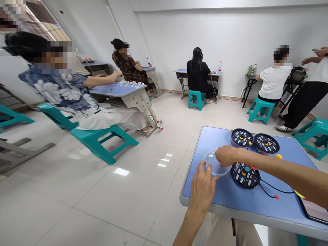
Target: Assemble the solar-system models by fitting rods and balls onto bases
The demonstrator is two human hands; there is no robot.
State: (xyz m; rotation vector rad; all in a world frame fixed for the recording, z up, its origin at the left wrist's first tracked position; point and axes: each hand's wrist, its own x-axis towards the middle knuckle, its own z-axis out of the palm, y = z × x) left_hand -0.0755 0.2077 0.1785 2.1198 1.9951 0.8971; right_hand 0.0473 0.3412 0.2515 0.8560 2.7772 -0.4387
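A clear round plastic container [217, 168] sits near the left edge of the blue tabletop [217, 196]. My left hand [203, 182] is at its near-left rim, fingertips and thumb curved against the edge. Over the far-right side of the container, my right hand [227, 155] is closed, knuckles up; whatever its fingers hold is hidden. Just right of the container lies a dark round disc [243, 179] with colourful printed pictures, a teal knob [247, 168] and black cords. Two similar round discs [242, 137] stand side by side behind my right forearm.
A yellow ball-like piece [279, 156] and a red cord tip [276, 196] are on the table. A phone [315, 208] lies at the right edge. Several people sit at other desks, one near person [58, 85] at the left. Teal stools [314, 136] stand around.
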